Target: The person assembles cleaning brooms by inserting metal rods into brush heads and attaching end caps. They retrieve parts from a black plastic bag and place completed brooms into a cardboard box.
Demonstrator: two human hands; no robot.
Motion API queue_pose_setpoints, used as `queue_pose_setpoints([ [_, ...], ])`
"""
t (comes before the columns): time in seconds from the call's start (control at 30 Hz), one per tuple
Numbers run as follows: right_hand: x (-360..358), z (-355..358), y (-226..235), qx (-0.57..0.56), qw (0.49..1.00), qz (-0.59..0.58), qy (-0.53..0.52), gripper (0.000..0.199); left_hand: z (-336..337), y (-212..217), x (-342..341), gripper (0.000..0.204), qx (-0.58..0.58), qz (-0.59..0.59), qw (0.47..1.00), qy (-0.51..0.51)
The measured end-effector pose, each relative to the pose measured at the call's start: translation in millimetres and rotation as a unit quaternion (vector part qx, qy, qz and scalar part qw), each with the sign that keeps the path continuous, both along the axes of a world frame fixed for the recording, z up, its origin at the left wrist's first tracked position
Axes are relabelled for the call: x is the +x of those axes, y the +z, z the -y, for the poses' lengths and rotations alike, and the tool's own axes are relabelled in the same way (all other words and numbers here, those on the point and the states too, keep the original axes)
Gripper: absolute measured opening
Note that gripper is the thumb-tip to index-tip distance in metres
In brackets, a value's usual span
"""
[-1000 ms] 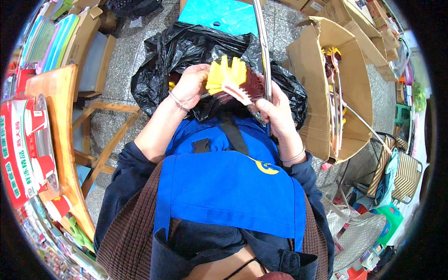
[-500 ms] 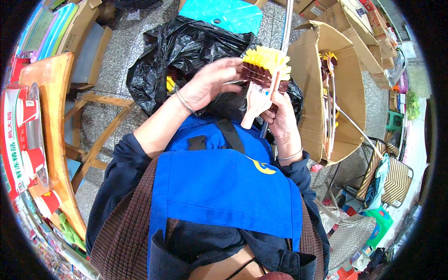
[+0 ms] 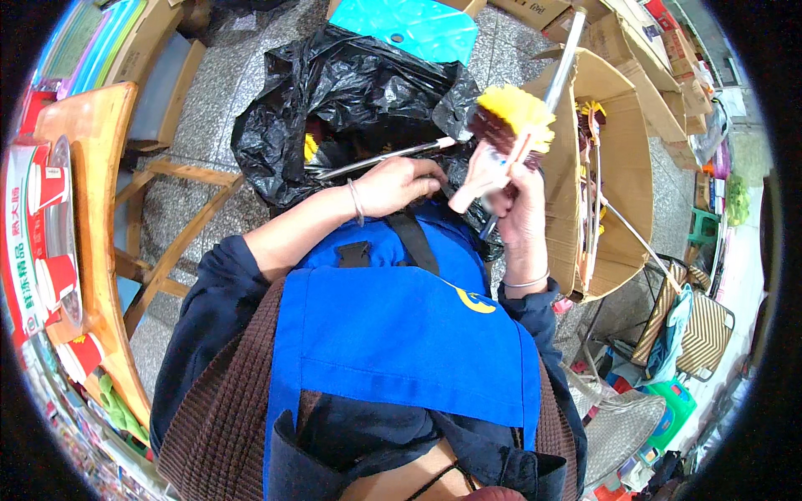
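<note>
My right hand (image 3: 521, 204) is closed around the pale pink plastic body of a brush (image 3: 511, 138), its yellow and dark red bristles facing up and away from me. A shiny metal pole (image 3: 565, 63) runs behind the brush; whether my fingers also grip it is hidden. My left hand (image 3: 399, 182) hovers at the near edge of a black plastic bag (image 3: 288, 92), its fingers loosely bent and apart, with nothing seen in them. Just beyond those fingers, a thin metal rod (image 3: 384, 156) with a pale tip lies across the bag's mouth. Yellow bristles (image 3: 311, 149) show inside the bag.
On the right stands an open cardboard box (image 3: 622, 159) with several brushes on poles inside. A turquoise sheet (image 3: 405, 27) lies beyond the bag. At left are a wooden stool (image 3: 109, 250) and a tabletop with red cups. Cartons (image 3: 639, 71) are stacked at the far right.
My right hand has carried the brush to the right, and the pole has swung right with it. My left hand has dropped away from the bristles toward me. The thin rod now shows.
</note>
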State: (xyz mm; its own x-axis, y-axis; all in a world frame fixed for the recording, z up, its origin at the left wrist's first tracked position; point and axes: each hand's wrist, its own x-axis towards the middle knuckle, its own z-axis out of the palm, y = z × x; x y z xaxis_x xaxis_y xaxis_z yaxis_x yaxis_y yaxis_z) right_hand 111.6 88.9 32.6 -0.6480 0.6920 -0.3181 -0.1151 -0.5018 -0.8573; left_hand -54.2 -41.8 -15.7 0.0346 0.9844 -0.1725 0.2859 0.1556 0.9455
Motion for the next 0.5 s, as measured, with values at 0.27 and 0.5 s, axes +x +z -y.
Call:
queue_pose_setpoints([
  [0.27, 10, -9, -3, 0.018, 1.0, -0.011, 0.003, 0.028, -6, -2, 1, 0.039, 0.113, -0.046, 0.992, 0.013],
  [0.5, -8, 20, -4, -0.033, 0.993, -0.014, 0.111, 0.032, -17, 14, 0, 0.067, 0.044, 0.508, 0.856, 0.083],
])
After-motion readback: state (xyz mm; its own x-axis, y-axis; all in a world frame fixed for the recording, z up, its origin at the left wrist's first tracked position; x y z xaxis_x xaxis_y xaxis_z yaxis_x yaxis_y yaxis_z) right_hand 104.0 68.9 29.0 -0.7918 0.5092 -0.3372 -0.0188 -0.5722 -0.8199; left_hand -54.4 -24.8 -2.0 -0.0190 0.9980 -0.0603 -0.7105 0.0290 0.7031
